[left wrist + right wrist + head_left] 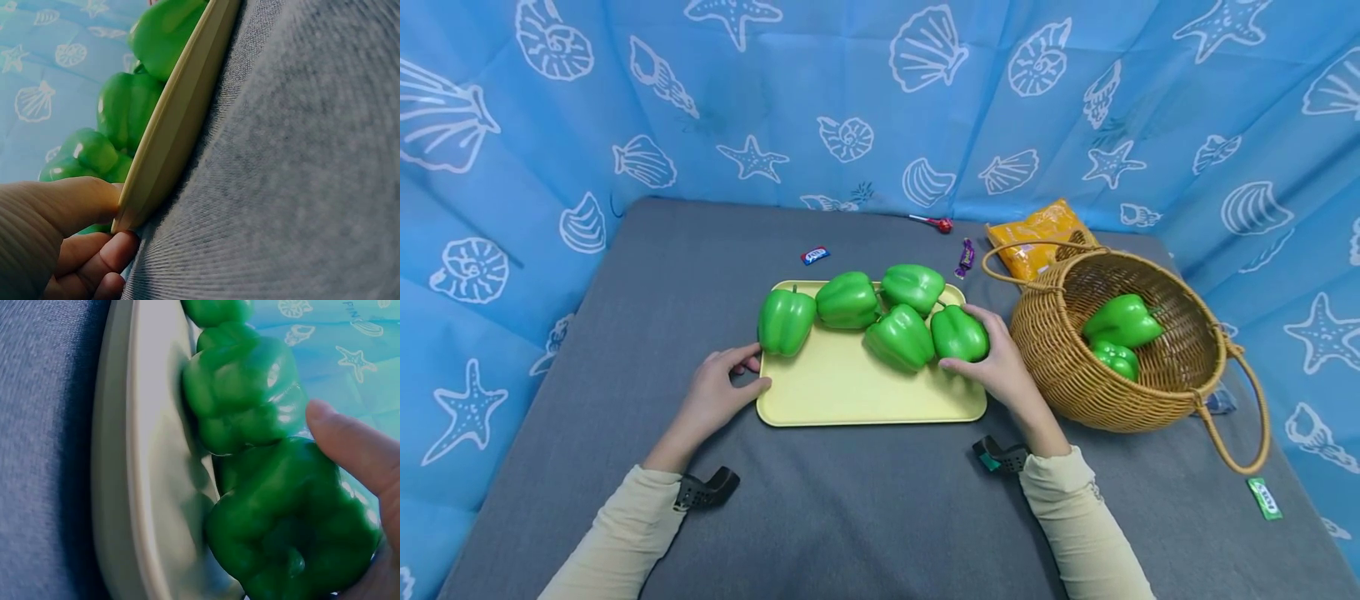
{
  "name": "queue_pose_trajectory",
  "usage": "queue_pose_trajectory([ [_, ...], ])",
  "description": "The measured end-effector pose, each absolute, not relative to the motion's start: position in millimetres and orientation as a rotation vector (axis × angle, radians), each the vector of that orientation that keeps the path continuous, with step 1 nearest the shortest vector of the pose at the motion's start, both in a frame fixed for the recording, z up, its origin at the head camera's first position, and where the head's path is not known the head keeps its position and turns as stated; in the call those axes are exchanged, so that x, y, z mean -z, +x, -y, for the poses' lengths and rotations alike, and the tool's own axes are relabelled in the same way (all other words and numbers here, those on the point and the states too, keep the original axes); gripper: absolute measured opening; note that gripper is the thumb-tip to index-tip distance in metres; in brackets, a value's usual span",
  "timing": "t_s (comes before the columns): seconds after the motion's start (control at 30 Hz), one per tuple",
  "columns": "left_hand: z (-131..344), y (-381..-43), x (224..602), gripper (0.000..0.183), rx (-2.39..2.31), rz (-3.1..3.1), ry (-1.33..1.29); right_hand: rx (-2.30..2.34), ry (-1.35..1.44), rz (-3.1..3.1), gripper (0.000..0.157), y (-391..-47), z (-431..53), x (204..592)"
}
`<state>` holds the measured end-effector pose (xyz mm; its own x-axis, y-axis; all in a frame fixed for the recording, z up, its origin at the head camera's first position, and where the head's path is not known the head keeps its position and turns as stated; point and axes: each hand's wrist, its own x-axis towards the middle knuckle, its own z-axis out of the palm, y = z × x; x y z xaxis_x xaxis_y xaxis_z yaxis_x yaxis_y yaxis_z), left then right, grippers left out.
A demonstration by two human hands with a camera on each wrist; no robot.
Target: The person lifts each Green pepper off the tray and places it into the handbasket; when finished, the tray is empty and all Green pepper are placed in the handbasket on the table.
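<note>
A pale yellow tray [857, 396] lies on the grey cloth with several green bell peppers along its back and right side. My left hand [718, 387] pinches the tray's left edge; in the left wrist view its thumb [87, 200] lies on the rim and the fingers curl below. At the tray's right end, my right hand [1000, 358] grips the rightmost bell pepper [958, 333], thumb at the near side and fingers around the far side. That bell pepper [294, 525] sits against a neighbouring pepper [250, 394] in the right wrist view.
Right of the tray stands a wicker basket [1045, 350] tilted toward me, two bell peppers [1123, 321] inside. Behind it lies an orange packet [1037, 237]. A lollipop [942, 224], a purple candy [966, 258] and a small blue-red packet [815, 255] lie beyond the tray; a green packet [1265, 498] lies far right.
</note>
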<state>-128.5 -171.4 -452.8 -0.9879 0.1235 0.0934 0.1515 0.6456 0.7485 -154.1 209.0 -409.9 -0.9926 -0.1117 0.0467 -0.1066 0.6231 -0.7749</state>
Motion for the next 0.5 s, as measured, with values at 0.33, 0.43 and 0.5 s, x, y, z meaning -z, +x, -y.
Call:
queue_pose_trajectory([
  [0.33, 172.5, -129.1, 455.7, 0.05, 1.291, 2.802, -0.23, 1.282, -0.139, -2.85, 0.088, -152.8, -207.2, 409.2],
  [0.43, 172.2, -129.0, 454.7, 0.05, 1.292, 2.799, -0.231, 1.328, -0.16, -2.881, 0.084, -151.8, -206.8, 407.7],
  [0.5, 172.1, -129.0, 454.2, 0.05, 1.293, 2.794, -0.233, 1.378, -0.189, -2.899, 0.081, -150.1, -206.2, 402.8],
])
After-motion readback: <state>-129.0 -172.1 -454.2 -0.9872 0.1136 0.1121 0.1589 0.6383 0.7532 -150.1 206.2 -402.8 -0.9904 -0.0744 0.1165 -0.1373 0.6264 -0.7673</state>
